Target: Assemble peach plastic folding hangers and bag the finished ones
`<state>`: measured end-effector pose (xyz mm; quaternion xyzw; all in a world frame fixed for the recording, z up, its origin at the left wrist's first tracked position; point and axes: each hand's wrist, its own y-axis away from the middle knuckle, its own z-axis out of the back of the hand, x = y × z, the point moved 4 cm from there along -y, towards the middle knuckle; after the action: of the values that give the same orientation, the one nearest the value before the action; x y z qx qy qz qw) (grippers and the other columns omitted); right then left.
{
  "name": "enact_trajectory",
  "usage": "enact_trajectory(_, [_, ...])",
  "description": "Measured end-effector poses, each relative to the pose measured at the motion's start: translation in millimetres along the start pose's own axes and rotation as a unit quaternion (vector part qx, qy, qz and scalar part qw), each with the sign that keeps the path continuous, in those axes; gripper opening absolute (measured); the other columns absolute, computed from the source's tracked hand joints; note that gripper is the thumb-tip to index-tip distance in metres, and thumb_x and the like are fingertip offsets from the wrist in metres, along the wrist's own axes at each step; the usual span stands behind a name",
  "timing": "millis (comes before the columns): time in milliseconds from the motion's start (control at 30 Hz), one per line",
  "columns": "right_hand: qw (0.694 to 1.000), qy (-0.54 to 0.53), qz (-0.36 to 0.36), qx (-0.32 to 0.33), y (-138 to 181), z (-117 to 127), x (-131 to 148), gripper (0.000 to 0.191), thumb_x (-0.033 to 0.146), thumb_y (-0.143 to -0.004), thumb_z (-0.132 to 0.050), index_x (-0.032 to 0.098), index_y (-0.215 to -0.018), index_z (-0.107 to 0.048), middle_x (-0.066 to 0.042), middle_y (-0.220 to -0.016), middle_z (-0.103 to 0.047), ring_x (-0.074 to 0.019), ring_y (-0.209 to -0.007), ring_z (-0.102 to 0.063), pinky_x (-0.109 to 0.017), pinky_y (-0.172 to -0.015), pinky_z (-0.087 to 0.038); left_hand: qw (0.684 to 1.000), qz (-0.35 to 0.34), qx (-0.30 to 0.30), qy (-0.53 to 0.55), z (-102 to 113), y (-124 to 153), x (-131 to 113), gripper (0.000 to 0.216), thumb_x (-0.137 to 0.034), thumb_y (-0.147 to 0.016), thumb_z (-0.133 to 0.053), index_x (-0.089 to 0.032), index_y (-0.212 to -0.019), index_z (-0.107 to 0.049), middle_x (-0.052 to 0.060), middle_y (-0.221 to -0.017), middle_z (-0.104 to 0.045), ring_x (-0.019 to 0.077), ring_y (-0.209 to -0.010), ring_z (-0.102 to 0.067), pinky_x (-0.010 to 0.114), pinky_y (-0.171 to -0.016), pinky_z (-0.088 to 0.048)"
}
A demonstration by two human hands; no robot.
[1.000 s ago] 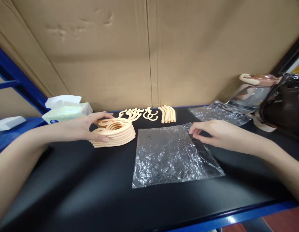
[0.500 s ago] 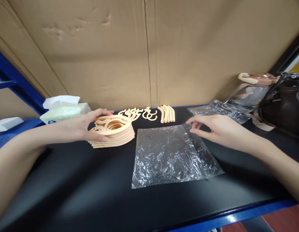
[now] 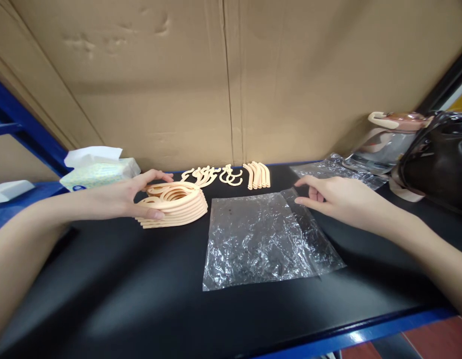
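My left hand (image 3: 135, 197) wraps round the left end of a stack of peach plastic hanger parts (image 3: 178, 207), thumb at the front and fingers behind. The stack rests on the black table. To its right a clear plastic bag (image 3: 253, 239) lies flat and wrinkled, its flap on the right side. Over the flap's upper corner hovers my right hand (image 3: 324, 197), empty, with forefinger and thumb apart and the other fingers curled. Behind the stack are several loose peach hooks (image 3: 205, 176), more hooks (image 3: 231, 175), and a row of short curved peach pieces (image 3: 256, 176).
On the left stands a tissue pack (image 3: 99, 169) beside a white object (image 3: 12, 191). A clear bottle (image 3: 380, 144), a dark shiny bag (image 3: 440, 164) and another plastic bag (image 3: 339, 169) sit at the back right. Cardboard (image 3: 171, 89) walls off the rear.
The thumb and forefinger of my right hand have spread wider, and the hand has drifted slightly right. My left hand stays at the stack, and the plastic bag lies almost unchanged.
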<state>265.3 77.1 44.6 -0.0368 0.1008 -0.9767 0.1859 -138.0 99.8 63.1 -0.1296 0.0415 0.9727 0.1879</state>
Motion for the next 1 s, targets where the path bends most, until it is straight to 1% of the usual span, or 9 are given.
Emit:
enact_trajectory(133, [0.997, -0.055, -0.033, 0.041, 1.6, -11.8, -2.0, 0.048, 0.058, -0.086, -0.047, 0.022, -0.117, -0.052, 0.000, -0.072, -0.066, -0.0211, -0.063, -0.061, -0.032, -0.057, -0.042, 0.999, -0.036, -0.010, -0.019, -1.2, -3.5, 6.5, 0.074, -0.059, -0.078, -0.060, -0.020, -0.137, -0.036, 0.001, -0.126, -0.058, 0.0169, -0.100, -0.061, 0.027, -0.079, -0.052])
enact_trajectory(267, [0.973, -0.198, 0.014, 0.118, -1.4, -24.9, 0.7, 0.041, 0.035, -0.082, -0.052, 0.022, -0.120, -0.047, 0.002, -0.074, -0.067, -0.0184, -0.067, -0.063, -0.030, -0.060, -0.045, 0.996, -0.087, -0.020, -0.018, -0.2, -6.2, -2.2, 0.076, -0.059, -0.077, -0.061, -0.016, -0.136, -0.038, 0.004, -0.124, -0.060, 0.0155, -0.097, -0.064, 0.025, -0.076, -0.053])
enact_trajectory(333, [0.968, -0.230, 0.013, 0.105, -9.3, -22.9, -11.7, 0.040, 0.029, -0.080, -0.053, 0.022, -0.119, -0.046, 0.003, -0.075, -0.068, -0.0169, -0.067, -0.063, -0.028, -0.063, -0.047, 0.995, -0.097, -0.027, -0.014, 0.2, -7.3, -5.9, 0.079, -0.058, -0.076, -0.063, -0.014, -0.136, -0.037, 0.006, -0.124, -0.061, 0.0165, -0.097, -0.064, 0.026, -0.074, -0.054])
enact_trajectory(467, [0.987, -0.072, -0.140, -0.025, -33.3, 2.8, -74.7, 0.042, 0.023, -0.080, -0.059, 0.019, -0.120, -0.046, 0.000, -0.082, -0.070, -0.0160, -0.075, -0.064, -0.025, -0.065, -0.045, 0.997, -0.076, -0.024, -0.004, -0.8, -8.3, -7.2, 0.079, -0.051, -0.073, -0.066, -0.017, -0.138, -0.035, 0.006, -0.123, -0.062, 0.0184, -0.099, -0.064, 0.031, -0.076, -0.054])
enact_trajectory(567, [0.975, 0.023, -0.210, -0.074, -49.2, 23.2, -115.9, 0.043, 0.020, -0.080, -0.060, 0.015, -0.121, -0.048, -0.009, -0.090, -0.069, -0.0231, -0.083, -0.062, -0.031, -0.063, -0.039, 0.998, -0.053, -0.018, 0.000, -1.0, -7.5, -9.4, 0.077, -0.047, -0.072, -0.066, -0.019, -0.138, -0.036, 0.005, -0.123, -0.062, 0.0196, -0.099, -0.064, 0.034, -0.078, -0.054])
enact_trajectory(667, [0.954, 0.121, -0.260, -0.090, -59.5, 30.8, -138.0, 0.036, 0.016, -0.086, -0.050, 0.005, -0.120, -0.050, -0.024, -0.096, -0.065, -0.0297, -0.086, -0.059, -0.036, -0.063, -0.031, 0.999, -0.038, -0.010, 0.007, -1.0, -6.4, -12.9, 0.078, -0.047, -0.073, -0.065, -0.019, -0.139, -0.034, 0.007, -0.127, -0.060, 0.0207, -0.101, -0.064, 0.034, -0.078, -0.054])
enact_trajectory(867, [0.939, 0.243, -0.222, -0.095, -70.4, 17.0, -131.4, 0.033, 0.002, -0.089, -0.030, -0.008, -0.107, -0.055, -0.034, -0.104, -0.056, -0.0357, -0.105, -0.047, -0.042, -0.075, -0.025, 0.998, -0.060, 0.000, 0.005, -2.3, -8.5, -8.1, 0.091, -0.054, -0.070, -0.067, -0.021, -0.144, -0.025, 0.010, -0.135, -0.054, 0.0229, -0.106, -0.061, 0.037, -0.081, -0.053])
enact_trajectory(933, [0.939, 0.262, -0.197, -0.105, -69.8, 11.9, -119.3, 0.037, 0.004, -0.091, -0.024, -0.009, -0.106, -0.055, -0.035, -0.110, -0.051, -0.0379, -0.111, -0.042, -0.044, -0.080, -0.024, 0.996, -0.076, -0.043, -0.008, 1.0, -9.0, -12.5, 0.096, -0.063, -0.067, -0.065, -0.022, -0.144, -0.026, 0.011, -0.141, -0.047, 0.0270, -0.113, -0.056, 0.043, -0.086, -0.050])
enact_trajectory(1000, [0.944, 0.266, -0.165, -0.100, -65.7, 4.3, -103.8, 0.037, 0.012, -0.094, -0.027, -0.005, -0.108, -0.056, -0.031, -0.111, -0.053, -0.0369, -0.110, -0.044, -0.043, -0.082, -0.026, 0.987, -0.074, -0.136, -0.031, 7.3, -6.9, -26.6, 0.094, -0.071, -0.066, -0.059, -0.024, -0.143, -0.031, 0.010, -0.144, -0.043, 0.0320, -0.124, -0.047, 0.052, -0.097, -0.041])
